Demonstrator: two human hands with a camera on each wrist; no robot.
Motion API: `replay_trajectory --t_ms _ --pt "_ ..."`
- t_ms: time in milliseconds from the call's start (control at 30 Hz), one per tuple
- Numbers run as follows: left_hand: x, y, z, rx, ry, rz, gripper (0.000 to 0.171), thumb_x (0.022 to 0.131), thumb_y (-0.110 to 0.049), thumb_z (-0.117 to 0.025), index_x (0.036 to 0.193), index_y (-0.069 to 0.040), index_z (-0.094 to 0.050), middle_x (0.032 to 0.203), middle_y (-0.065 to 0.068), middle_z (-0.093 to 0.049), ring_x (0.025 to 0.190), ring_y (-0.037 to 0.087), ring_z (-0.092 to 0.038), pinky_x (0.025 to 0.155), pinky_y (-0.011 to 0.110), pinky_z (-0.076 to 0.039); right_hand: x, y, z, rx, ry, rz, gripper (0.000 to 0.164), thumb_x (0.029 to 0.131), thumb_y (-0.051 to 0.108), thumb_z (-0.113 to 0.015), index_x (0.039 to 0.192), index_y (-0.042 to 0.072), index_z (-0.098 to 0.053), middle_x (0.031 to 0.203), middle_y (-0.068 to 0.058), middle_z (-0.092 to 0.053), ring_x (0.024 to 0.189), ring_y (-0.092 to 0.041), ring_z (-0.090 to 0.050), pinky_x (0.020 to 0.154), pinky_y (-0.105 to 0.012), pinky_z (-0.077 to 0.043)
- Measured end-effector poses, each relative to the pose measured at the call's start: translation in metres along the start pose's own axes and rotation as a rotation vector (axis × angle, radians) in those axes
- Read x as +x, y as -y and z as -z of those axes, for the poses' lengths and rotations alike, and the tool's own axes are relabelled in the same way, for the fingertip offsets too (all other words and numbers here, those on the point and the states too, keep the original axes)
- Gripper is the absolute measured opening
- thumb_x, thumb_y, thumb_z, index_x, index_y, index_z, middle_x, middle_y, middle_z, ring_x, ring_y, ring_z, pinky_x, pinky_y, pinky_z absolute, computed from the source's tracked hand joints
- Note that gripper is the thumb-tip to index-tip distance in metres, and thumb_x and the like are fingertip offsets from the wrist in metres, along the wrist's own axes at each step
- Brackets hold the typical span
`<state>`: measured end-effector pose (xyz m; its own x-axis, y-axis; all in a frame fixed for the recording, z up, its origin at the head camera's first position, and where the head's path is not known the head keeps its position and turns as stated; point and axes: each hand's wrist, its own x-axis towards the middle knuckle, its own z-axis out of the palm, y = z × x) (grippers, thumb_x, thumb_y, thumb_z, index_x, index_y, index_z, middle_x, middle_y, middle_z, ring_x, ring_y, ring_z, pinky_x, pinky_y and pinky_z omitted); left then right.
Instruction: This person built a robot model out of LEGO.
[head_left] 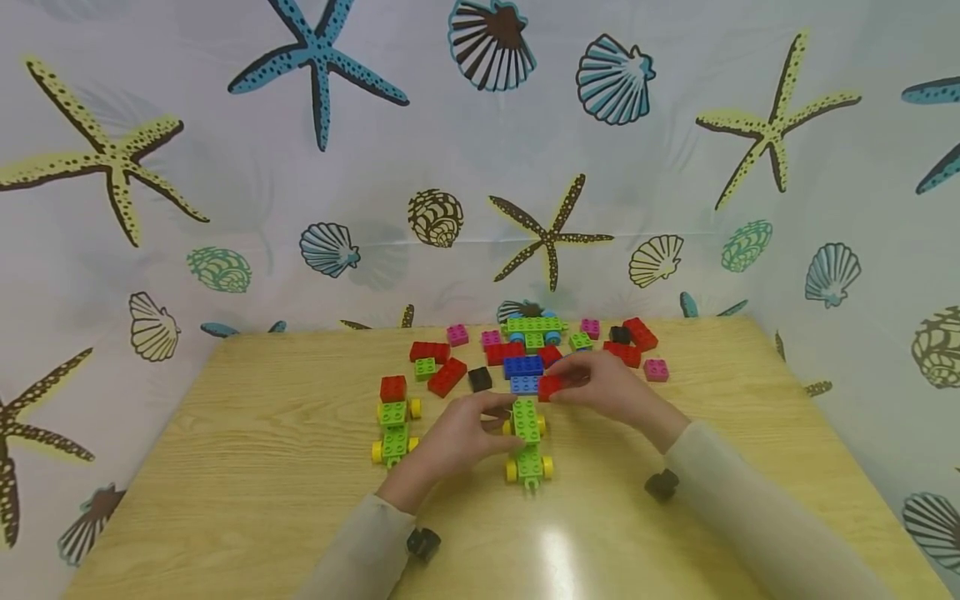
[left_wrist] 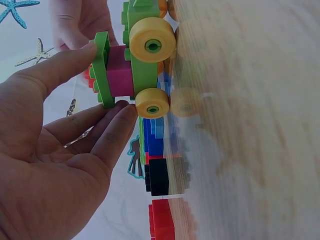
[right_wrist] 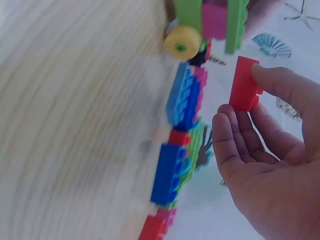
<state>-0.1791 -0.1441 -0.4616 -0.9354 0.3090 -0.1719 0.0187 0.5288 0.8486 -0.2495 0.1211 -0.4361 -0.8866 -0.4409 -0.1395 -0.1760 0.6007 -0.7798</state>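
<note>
In the head view a green toy car (head_left: 528, 467) with yellow wheels stands on the table in front of me. My left hand (head_left: 461, 437) steadies it from the left, thumb and fingers pinching the green plate (left_wrist: 102, 70) on top. Under that plate a magenta brick (left_wrist: 119, 71) joins it to the wheeled base. My right hand (head_left: 603, 387) pinches a red brick (right_wrist: 243, 84) between thumb and fingers, just beyond the car's far end. The brick is apart from the car, its studs turned toward the right in the right wrist view.
A second green car (head_left: 394, 442) with a red brick (head_left: 393, 387) at its far end stands to the left. Behind lie loose bricks, including a dark blue one (head_left: 522, 367) and a black one (head_left: 480, 380). A green car with blue wheels (head_left: 534, 327) stands at the back.
</note>
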Motion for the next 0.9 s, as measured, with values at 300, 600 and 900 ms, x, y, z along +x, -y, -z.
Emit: replay_trajectory --t_ms 300,600,900 --pt "0.001 0.0 0.001 -0.007 0.014 -0.012 0.067 0.099 -0.028 -0.089 0.158 -0.014 -0.063 0.161 0.01 -0.066 0.145 0.036 -0.067 0.117 0.051 -0.06 -0.003 0.014 -0.009 0.049 0.047 0.052 0.03 0.101 0.02 -0.085 0.13 0.018 -0.081 0.127 -0.002 -0.079 0.113 -0.021 -0.073 0.103 -0.039 -0.065" --pt "0.002 0.0 0.002 -0.006 0.008 -0.009 0.068 0.099 -0.026 -0.088 0.161 -0.015 -0.061 0.164 0.008 -0.063 0.146 0.036 -0.066 0.118 0.051 -0.059 0.001 0.015 -0.019 0.047 0.08 0.08 0.029 0.1 0.021 -0.086 0.129 0.017 -0.081 0.126 -0.002 -0.081 0.114 -0.019 -0.074 0.102 -0.037 -0.066" --pt "-0.001 -0.002 0.002 -0.006 -0.025 -0.008 0.071 0.098 -0.024 -0.09 0.162 -0.015 -0.061 0.162 0.008 -0.064 0.145 0.037 -0.067 0.115 0.05 -0.061 0.003 0.017 -0.024 0.069 0.098 0.067 0.03 0.101 0.023 -0.086 0.13 0.021 -0.08 0.13 0.0 -0.079 0.121 -0.022 -0.072 0.107 -0.04 -0.065"
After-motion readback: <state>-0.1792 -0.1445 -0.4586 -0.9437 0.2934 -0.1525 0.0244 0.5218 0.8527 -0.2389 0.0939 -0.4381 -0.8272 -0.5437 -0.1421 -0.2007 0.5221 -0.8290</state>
